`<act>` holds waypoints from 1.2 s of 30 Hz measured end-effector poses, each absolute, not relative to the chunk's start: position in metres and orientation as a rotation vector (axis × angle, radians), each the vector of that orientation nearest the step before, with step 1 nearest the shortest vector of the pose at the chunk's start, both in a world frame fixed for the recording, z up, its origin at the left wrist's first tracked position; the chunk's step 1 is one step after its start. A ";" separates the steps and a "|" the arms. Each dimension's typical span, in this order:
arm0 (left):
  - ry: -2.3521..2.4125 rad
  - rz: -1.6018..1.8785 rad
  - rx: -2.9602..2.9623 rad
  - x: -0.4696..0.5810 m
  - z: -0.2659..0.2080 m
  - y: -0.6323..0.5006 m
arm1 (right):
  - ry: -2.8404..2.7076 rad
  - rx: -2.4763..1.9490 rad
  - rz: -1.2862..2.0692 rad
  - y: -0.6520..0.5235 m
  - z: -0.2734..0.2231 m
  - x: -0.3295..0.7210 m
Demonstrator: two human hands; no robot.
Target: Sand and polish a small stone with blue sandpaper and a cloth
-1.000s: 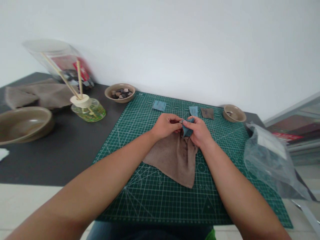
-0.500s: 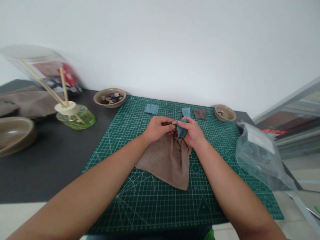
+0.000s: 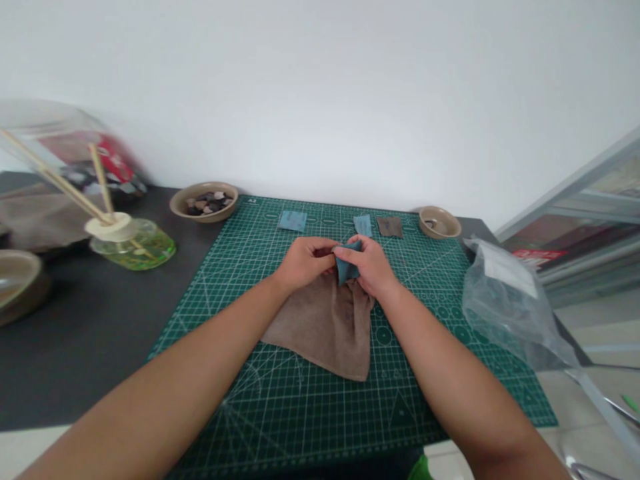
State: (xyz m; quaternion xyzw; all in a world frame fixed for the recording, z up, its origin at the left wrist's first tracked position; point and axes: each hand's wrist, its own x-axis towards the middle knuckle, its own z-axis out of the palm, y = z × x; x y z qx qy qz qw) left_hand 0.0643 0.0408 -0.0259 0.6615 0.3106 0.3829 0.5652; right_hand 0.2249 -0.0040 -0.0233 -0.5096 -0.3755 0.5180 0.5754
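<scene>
My right hand (image 3: 373,267) is closed on a small folded blue sheet that looks like sandpaper (image 3: 347,268), thumb on top. My left hand (image 3: 303,263) pinches against the sheet's left edge, fingertips touching my right hand's. Between them is a small pale stone, seen half a second ago and now mostly hidden by the fingers. A brown cloth (image 3: 325,327) hangs and spreads below both hands over the green cutting mat (image 3: 350,420), its upper part bunched under my right hand.
Behind the hands lie two blue sheets (image 3: 293,221) and a brown sheet (image 3: 390,227). A bowl of stones (image 3: 205,217) stands back left, a smaller bowl (image 3: 440,231) back right. A reed diffuser (image 3: 135,247) and another bowl (image 3: 35,287) are left; a clear plastic bag (image 3: 505,307) lies right.
The blue sheet has shifted left over the pale stone, covering it. Both hands stay together above the cloth. The whole view has shifted slightly.
</scene>
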 end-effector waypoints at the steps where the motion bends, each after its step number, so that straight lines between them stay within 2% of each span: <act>1: 0.732 0.899 1.561 0.064 -0.025 0.040 | -0.892 -1.204 1.197 -0.004 -0.024 0.225; 12: 0.762 0.922 1.579 0.065 -0.026 0.037 | -0.945 -1.233 1.163 -0.002 -0.028 0.226; 23: 0.723 0.841 1.477 0.060 -0.025 0.042 | -0.894 -1.152 1.312 -0.004 -0.022 0.228; 36: 0.683 0.907 1.302 0.060 -0.032 0.048 | -0.652 -0.997 1.435 0.002 -0.018 0.226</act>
